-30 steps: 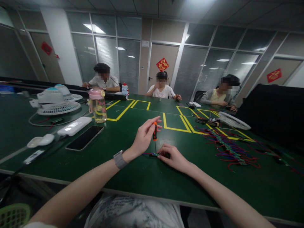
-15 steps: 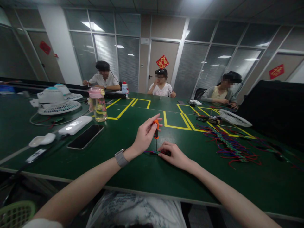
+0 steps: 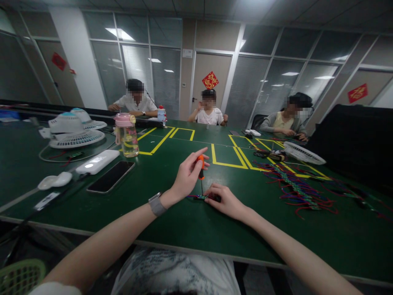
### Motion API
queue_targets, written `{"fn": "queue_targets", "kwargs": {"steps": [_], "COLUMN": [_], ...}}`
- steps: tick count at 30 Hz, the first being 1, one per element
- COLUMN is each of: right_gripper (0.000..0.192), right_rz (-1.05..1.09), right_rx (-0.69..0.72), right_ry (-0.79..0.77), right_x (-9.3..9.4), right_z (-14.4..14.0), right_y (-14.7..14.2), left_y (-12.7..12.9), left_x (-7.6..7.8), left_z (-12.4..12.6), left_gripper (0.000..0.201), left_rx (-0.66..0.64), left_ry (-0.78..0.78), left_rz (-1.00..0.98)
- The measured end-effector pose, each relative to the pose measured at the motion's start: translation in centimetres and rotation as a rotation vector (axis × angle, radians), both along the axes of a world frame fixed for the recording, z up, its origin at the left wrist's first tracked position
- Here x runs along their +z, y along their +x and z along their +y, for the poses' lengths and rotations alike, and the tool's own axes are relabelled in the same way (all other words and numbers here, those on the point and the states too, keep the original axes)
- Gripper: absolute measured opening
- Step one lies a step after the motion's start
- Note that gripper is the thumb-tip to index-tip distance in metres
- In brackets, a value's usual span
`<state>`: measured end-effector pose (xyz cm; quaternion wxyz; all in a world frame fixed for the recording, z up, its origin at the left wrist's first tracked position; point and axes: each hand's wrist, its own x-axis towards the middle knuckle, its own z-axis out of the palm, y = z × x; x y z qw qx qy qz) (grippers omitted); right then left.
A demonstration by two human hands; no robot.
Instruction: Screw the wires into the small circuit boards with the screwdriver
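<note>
- From where I stand, the left hand (image 3: 186, 170) is closed around the handle of an orange-and-black screwdriver (image 3: 201, 175), thumb on the near side, a few fingers spread loosely beyond it.
- That screwdriver stands close to upright, its thin shaft pointing straight down at a small circuit board (image 3: 201, 198) lying flat on the green desk (image 3: 159, 172), right in front of the person.
- The board's long side seems to run left to right, so the shaft stands roughly square to it; whether the tip actually touches, I can't make out.
- The right hand (image 3: 226, 201) is the nearer one to the board: thumb and fingertips pinch its right end, the palm low over the desk, something dark half hidden beneath.
- The left hand sits higher, above and a little left of the board; thin wires trail off the board's left end.
- Well off to the right lies a row of wired boards (image 3: 296, 188); a phone (image 3: 111, 177) lies over on the left.
</note>
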<state>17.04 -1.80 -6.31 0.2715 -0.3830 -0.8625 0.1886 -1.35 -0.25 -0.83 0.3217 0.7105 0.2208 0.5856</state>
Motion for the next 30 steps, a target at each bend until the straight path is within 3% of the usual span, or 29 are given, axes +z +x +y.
{"fn": "queue_targets", "kwargs": {"steps": [5,8,11,15,17,21,23,30], "right_gripper": [0.010,0.010,0.011,0.011,0.010,0.010,0.010,0.010], "right_rz": [-0.005,-0.001,-0.003,-0.003,-0.005,-0.004,-0.006,-0.017], "right_rx": [-0.005,-0.004,-0.004,-0.001,0.001,0.004,0.003,0.003], "right_ry": [0.005,0.001,-0.005,-0.008,-0.004,0.007,0.008,0.012], "right_x": [-0.04,-0.03,-0.02,-0.01,0.01,0.09,0.11,0.07], "right_z": [0.07,0.06,0.03,0.01,-0.01,-0.06,-0.06,-0.02], "right_y": [0.03,0.02,0.03,0.03,0.02,0.02,0.03,0.07], "left_y": [-0.26,-0.52,-0.59,-0.47,-0.46,-0.59,-0.60,-0.08], "left_x": [0.08,0.40,0.55,0.41,0.38,0.50,0.56,0.19], "left_z": [-0.09,-0.19,-0.01,0.36,0.40,0.21,0.09,-0.19], "left_gripper": [0.027,0.026,0.033,0.035,0.034,0.024,0.025,0.035], "left_rx": [0.194,0.237,0.181,0.046,0.068,0.184,0.183,-0.034], "left_ry": [0.115,0.151,0.130,-0.019,-0.047,0.050,0.083,-0.034], "left_rz": [0.087,0.124,0.112,0.004,-0.012,0.055,0.086,0.008]}}
